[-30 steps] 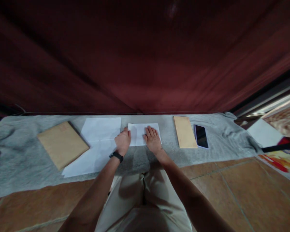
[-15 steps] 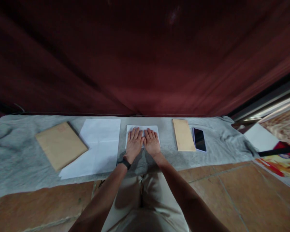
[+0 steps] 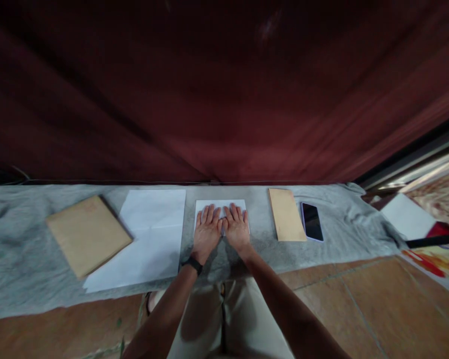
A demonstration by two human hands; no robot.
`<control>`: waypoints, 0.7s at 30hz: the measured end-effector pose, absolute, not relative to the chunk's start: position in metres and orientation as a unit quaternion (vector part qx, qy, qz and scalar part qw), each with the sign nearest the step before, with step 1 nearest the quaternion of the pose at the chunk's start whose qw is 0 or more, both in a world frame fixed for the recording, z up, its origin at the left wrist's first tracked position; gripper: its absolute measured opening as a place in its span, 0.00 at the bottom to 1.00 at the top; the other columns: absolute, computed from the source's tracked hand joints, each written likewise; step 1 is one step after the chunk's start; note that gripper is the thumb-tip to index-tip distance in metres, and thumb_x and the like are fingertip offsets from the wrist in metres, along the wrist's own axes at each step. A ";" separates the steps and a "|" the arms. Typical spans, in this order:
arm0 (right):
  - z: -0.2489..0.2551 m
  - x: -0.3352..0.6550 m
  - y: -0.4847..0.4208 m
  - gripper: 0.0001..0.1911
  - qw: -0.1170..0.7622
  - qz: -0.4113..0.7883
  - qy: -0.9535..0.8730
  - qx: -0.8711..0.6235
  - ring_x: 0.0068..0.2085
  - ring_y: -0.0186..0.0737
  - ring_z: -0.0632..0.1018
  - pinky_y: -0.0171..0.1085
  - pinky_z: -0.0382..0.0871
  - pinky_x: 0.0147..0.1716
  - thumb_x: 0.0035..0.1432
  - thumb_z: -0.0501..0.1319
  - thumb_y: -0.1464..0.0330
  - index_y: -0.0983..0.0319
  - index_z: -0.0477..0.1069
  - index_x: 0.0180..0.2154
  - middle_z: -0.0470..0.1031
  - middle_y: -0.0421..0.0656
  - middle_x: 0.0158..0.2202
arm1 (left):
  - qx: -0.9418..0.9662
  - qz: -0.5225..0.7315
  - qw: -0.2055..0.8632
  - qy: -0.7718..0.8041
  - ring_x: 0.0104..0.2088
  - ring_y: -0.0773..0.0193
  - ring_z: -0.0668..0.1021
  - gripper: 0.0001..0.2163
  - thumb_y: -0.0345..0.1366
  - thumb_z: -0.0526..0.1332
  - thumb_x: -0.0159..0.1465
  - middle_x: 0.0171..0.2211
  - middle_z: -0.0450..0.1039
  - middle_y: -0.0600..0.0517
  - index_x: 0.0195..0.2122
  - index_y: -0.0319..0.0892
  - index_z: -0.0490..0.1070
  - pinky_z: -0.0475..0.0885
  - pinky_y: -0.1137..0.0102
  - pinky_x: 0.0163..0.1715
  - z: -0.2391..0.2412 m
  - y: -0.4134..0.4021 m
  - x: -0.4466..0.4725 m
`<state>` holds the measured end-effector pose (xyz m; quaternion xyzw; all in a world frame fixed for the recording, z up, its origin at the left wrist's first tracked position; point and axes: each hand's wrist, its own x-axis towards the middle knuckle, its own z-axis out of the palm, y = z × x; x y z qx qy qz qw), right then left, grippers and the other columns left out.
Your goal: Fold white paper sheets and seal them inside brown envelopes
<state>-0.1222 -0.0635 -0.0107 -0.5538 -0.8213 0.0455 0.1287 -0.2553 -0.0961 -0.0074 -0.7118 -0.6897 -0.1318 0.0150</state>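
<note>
A small folded white paper (image 3: 220,204) lies on the grey cloth (image 3: 30,264) straight ahead of me. My left hand (image 3: 206,231) and my right hand (image 3: 237,228) lie flat on it side by side, fingers stretched out and thumbs nearly touching. They cover most of the sheet; only its far edge and corners show. A black band sits on my left wrist.
Left of the hands lies a large white sheet (image 3: 145,238), partly under a brown envelope (image 3: 88,234). To the right sit a narrow brown envelope (image 3: 286,214) and a dark phone (image 3: 312,221). A dark red curtain hangs behind. Tiled floor lies in front.
My left hand came off the paper's left edge and now lies flat on the sheet beside my right hand. The view has tilted down a little.
</note>
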 end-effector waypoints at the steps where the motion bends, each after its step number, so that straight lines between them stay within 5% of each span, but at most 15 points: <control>1: -0.010 -0.122 -0.064 0.26 0.127 0.047 -0.820 -0.555 0.72 0.53 0.57 0.59 0.45 0.70 0.75 0.47 0.63 0.57 0.60 0.70 0.55 0.49 0.73 | -0.712 -0.136 0.018 -0.689 0.72 0.50 0.58 0.24 0.39 0.46 0.75 0.71 0.59 0.42 0.69 0.39 0.61 0.51 0.50 0.71 -0.008 -0.096 -0.256; 10: -0.009 -0.124 -0.064 0.26 0.122 0.053 -0.812 -0.568 0.73 0.50 0.56 0.59 0.39 0.71 0.76 0.46 0.61 0.55 0.58 0.70 0.55 0.46 0.73 | -0.714 -0.165 0.031 -0.680 0.72 0.49 0.58 0.24 0.38 0.47 0.74 0.71 0.59 0.42 0.68 0.38 0.63 0.50 0.49 0.71 -0.016 -0.095 -0.257; 21: -0.013 -0.123 -0.061 0.26 0.152 0.053 -0.814 -0.559 0.72 0.53 0.59 0.61 0.44 0.69 0.75 0.47 0.61 0.57 0.61 0.69 0.57 0.50 0.72 | -0.708 -0.148 0.024 -0.690 0.72 0.52 0.58 0.25 0.38 0.45 0.74 0.71 0.59 0.43 0.69 0.39 0.62 0.50 0.51 0.71 -0.013 -0.096 -0.255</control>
